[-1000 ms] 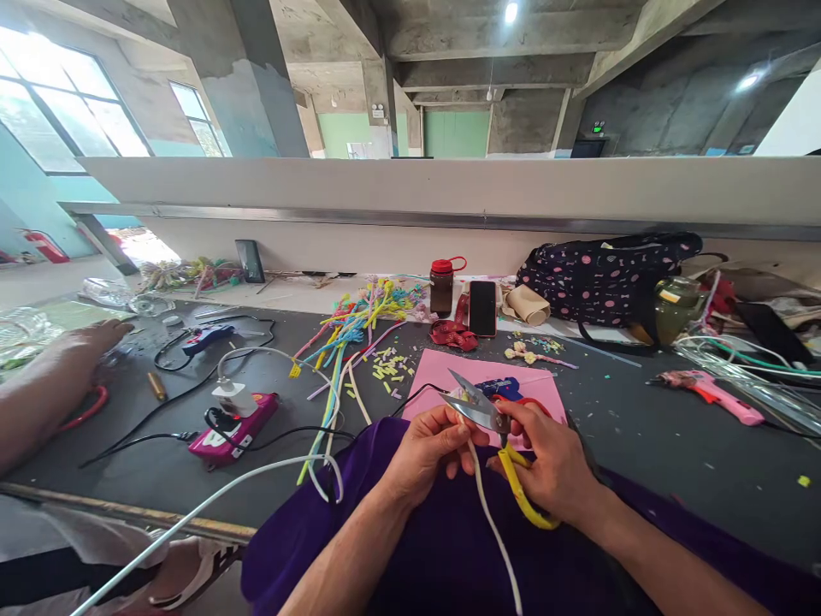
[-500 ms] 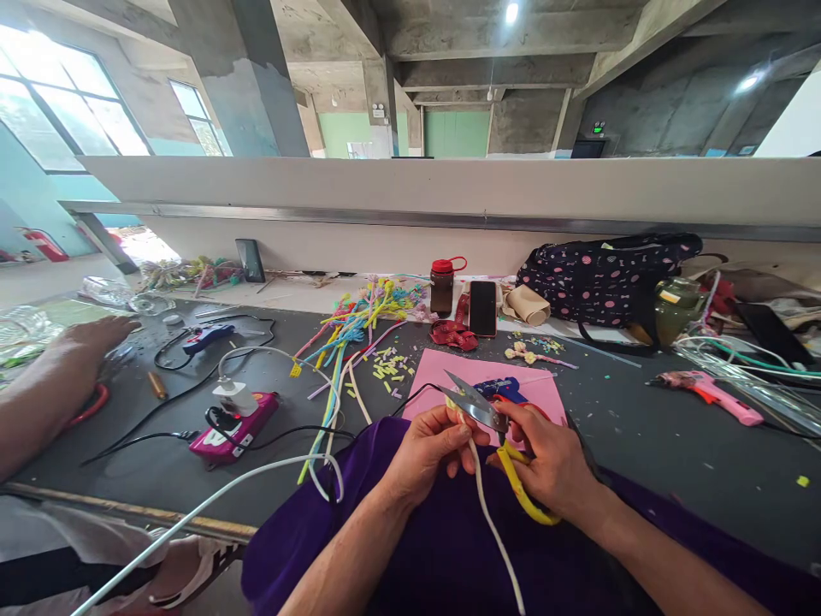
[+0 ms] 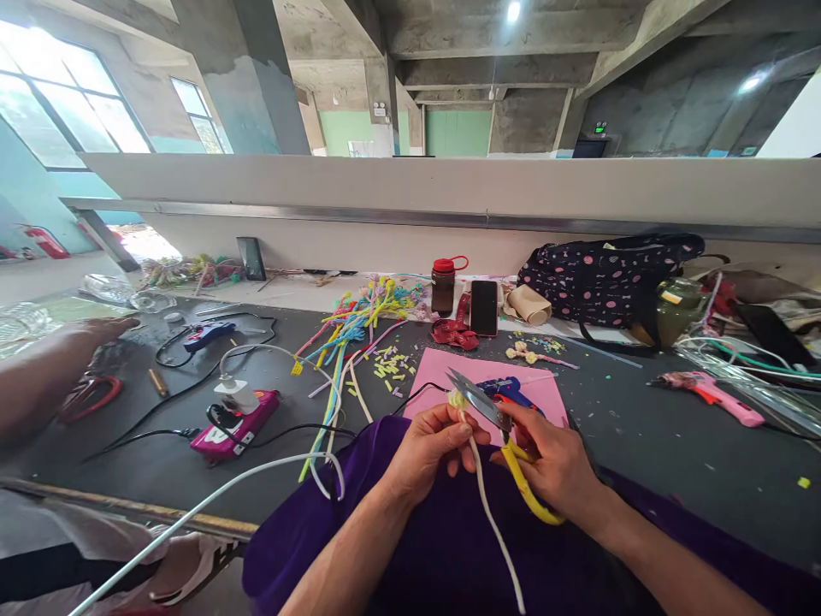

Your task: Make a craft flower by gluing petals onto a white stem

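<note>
We've got the pale cord (image 3: 491, 518) pinched narrow between our left hand's (image 3: 431, 447) fingers, just below its yellow tip (image 3: 456, 399), at the table's (image 3: 616, 419) near edge. Right hand (image 3: 545, 458) is wrapped on the yellow-handled scissors (image 3: 491, 408), blades beside the tip; can't tell if touching. Our read: tip formed, cord not yet released, finish unclear. Bundle of cords (image 3: 369, 323) by the far edge looks partly done; small bits (image 3: 390, 366) left of the pink sheet (image 3: 427, 372) look like offcuts.

A slender cream-white cord (image 3: 486, 500) is hanging in a slack curve below its knobbly pale-yellow head (image 3: 456, 399); steel-bladed, yellow-handled scissors (image 3: 504, 421) are slanting, blades upward, right beside that head.
</note>
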`<state>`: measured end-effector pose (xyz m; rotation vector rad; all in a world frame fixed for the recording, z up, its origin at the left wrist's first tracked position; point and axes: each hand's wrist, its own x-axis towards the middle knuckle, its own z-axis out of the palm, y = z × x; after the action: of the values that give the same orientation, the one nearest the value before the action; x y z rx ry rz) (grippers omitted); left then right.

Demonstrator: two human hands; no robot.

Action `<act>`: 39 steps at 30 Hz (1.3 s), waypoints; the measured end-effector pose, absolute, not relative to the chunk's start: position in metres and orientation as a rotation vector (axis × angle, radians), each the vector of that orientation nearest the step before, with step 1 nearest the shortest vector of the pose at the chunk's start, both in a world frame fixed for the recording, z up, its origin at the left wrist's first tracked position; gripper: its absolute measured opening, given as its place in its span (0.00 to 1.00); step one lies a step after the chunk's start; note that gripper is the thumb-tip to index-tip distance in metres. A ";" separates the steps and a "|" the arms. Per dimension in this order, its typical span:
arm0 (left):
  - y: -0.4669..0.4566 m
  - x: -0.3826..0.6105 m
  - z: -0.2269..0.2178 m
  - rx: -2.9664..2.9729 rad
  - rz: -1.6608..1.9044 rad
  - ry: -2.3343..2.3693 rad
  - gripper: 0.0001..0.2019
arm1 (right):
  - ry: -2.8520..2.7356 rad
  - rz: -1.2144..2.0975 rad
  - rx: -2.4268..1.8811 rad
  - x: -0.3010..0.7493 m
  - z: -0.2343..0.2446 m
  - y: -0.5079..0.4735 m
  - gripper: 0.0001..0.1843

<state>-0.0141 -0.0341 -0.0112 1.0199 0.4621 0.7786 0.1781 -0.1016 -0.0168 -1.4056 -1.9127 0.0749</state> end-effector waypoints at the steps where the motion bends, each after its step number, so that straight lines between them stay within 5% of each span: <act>1: -0.034 -0.015 -0.011 1.009 0.776 0.468 0.10 | -1.880 0.120 -1.420 0.178 -0.016 -0.102 0.27; 39: -0.034 -0.014 -0.007 1.063 0.786 0.527 0.11 | -2.025 -0.069 -1.406 0.178 -0.014 -0.101 0.29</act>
<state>-0.0137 -0.0343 -0.0069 1.0632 0.5270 0.7858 0.1781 -0.1010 -0.0141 -1.4057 -2.0254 -0.0693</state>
